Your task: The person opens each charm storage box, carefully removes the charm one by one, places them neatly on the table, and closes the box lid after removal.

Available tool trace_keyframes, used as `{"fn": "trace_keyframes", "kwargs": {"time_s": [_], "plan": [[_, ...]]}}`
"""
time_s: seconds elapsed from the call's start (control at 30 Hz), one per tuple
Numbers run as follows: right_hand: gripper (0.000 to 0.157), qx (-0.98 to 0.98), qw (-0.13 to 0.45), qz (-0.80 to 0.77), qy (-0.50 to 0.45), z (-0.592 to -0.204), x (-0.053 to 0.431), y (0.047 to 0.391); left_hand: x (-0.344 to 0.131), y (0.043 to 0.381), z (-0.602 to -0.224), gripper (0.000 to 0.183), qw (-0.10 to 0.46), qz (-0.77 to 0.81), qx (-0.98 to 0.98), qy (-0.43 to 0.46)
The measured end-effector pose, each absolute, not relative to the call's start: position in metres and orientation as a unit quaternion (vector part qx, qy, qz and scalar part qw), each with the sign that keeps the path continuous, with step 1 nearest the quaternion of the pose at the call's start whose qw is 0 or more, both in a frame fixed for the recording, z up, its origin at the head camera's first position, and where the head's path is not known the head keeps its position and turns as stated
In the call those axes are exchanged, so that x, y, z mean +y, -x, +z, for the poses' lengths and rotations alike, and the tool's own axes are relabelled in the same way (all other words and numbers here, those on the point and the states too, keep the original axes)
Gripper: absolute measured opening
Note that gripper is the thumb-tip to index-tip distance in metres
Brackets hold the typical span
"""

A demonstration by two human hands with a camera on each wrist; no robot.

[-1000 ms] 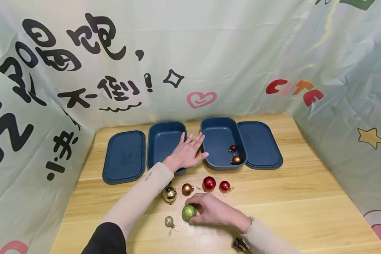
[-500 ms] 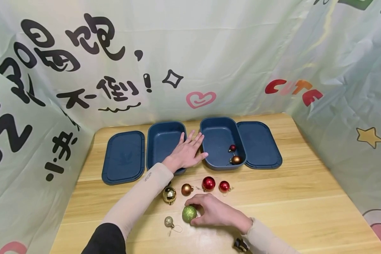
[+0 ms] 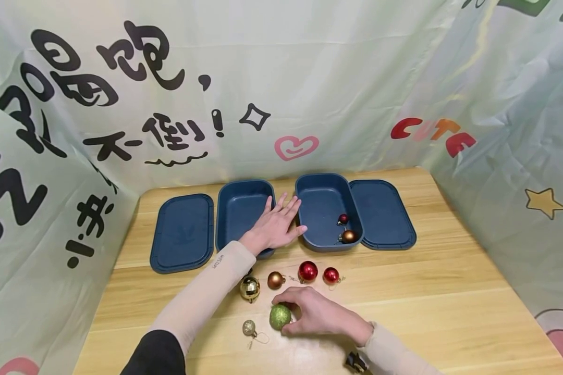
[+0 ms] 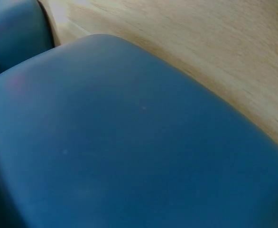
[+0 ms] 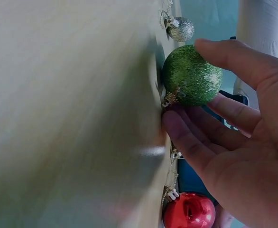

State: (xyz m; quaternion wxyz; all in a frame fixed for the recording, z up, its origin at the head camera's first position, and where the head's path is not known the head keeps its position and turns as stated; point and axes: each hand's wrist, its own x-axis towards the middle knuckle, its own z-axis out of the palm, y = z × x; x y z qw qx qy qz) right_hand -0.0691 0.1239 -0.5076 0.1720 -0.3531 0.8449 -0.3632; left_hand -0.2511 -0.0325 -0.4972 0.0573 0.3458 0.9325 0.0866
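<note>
My right hand holds a green glitter Christmas bauble between thumb and fingers, low over the table. In the right wrist view the thumb lies on one side of the green bauble and fingers on the other. My left hand is spread flat, palm down, over the right side of the left blue box, its fingertips reaching the rim of the right blue box. A dark red bauble and a copper bauble lie inside the right box. The left wrist view shows mostly blue box wall.
Loose on the table lie a gold bauble, a copper bauble, a large red one, a smaller red one and a small pale glitter one. Blue lids flank the boxes; a printed curtain hangs behind.
Almost nothing differs: the view shifts very slightly, while both hands and the green bauble keep their places.
</note>
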Motion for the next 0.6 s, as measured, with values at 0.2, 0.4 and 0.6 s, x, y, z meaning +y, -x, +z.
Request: {"fn": "trace_keyframes", "kwargs": {"time_s": [0.2,0.4,0.6], "plan": [[0.054,0.849,0.154,-0.37,0.345,-0.496,0.13,0.073,-0.033,0.251,-0.499,0.085,0.06,0.089,0.933,-0.344],[0.051,0.854,0.098,-0.382,0.338,-0.481,0.145,0.087,-0.033,0.251,-0.5,0.086,0.056,0.089,0.932,-0.346],[0.039,0.852,0.064,-0.418,0.308,-0.472,0.171,0.11,-0.032,0.252,-0.5,0.085,0.053,0.089,0.932,-0.348]]}}
